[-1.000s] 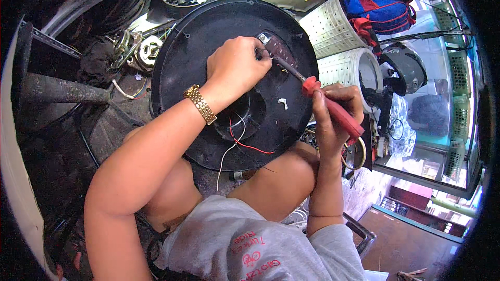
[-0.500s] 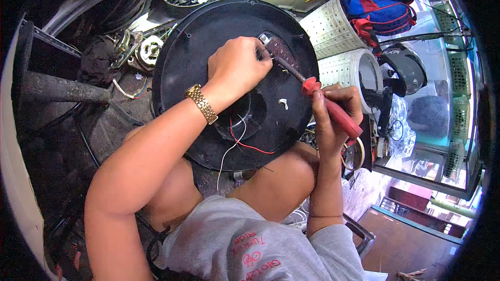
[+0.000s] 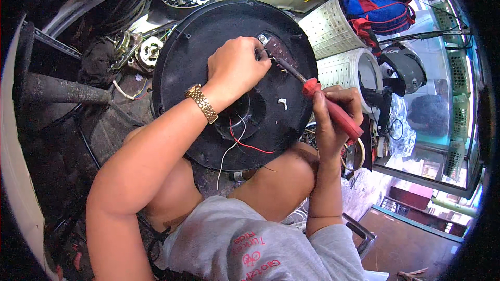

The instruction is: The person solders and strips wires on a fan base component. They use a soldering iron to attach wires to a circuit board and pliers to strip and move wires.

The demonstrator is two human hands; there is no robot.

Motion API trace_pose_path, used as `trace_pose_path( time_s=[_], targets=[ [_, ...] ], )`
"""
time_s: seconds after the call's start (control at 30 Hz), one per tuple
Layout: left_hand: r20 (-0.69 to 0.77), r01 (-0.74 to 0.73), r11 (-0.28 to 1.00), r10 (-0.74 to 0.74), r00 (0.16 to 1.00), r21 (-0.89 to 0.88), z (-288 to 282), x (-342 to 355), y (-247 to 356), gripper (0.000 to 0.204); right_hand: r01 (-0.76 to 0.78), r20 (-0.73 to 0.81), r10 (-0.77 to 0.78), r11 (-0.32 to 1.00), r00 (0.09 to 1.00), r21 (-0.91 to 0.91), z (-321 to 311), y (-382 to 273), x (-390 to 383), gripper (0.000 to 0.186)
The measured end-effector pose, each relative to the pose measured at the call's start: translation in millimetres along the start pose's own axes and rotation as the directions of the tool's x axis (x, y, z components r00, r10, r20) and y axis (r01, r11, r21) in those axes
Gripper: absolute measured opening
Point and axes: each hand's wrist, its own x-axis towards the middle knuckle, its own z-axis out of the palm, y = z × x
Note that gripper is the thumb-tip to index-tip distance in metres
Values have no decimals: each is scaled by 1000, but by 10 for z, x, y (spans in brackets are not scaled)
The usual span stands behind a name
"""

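While right fingers (image 3: 341, 94) wrap the red-handled tool (image 3: 341, 118), its shaft (image 3: 292, 70) points to ten o'clock, toward left fingers (image 3: 262, 67) bunched nearer the brown board (image 3: 283, 53), their hold unclear.

Person wore grey short-sleeved T-shirt (image 3: 205, 242) with red lettering and red bicycle-like emblem (image 3: 252, 256), plus gold-coloured link-band watch (image 3: 204, 108), left wrist.

Dark, stained floor (image 3: 101, 119) shows at left beside a thick grey tube (image 3: 67, 88). Two white baskets (image 3: 325, 30) stand at upper right, near a dark-framed glass case (image 3: 428, 145). A brown table (image 3: 406, 242) fills the lower right. Bright light floods the right side; the left lies in shadow.
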Motion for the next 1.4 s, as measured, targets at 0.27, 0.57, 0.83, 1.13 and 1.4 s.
trace_pose_path(
  time_s=[0.27, 0.57, 0.83, 1.13, 1.4],
  targets=[
    [-9, -14, 1000, 15, 1000, 19, 11, 7, -19, 23, 46, 25, -46, 999, 999, -13, 14, 28, 22, 21],
    [26, -12, 998, 10, 1000, 54, -6, 7, 8, 23, 23, 15, -23, 1000, 1000, 7, 9, 23, 11, 22],
    [125, -14, 993, -1, 992, 114, -263, 6, -1, 25, -40, -11, 41, 998, 999, 51, -52, 69, -28, 20],
    [96, -259, 859, 242, 966, 442, -483, -118, 38, 31, -100, -164, 111, 992, 980, 75, -146, 105, -51, 20],
    [190, 5, 1000, -7, 982, 9, -210, 12, 51, 35, -121, -241, 182, 961, 953, 247, -246, 84, -67, 20]
  ],
)
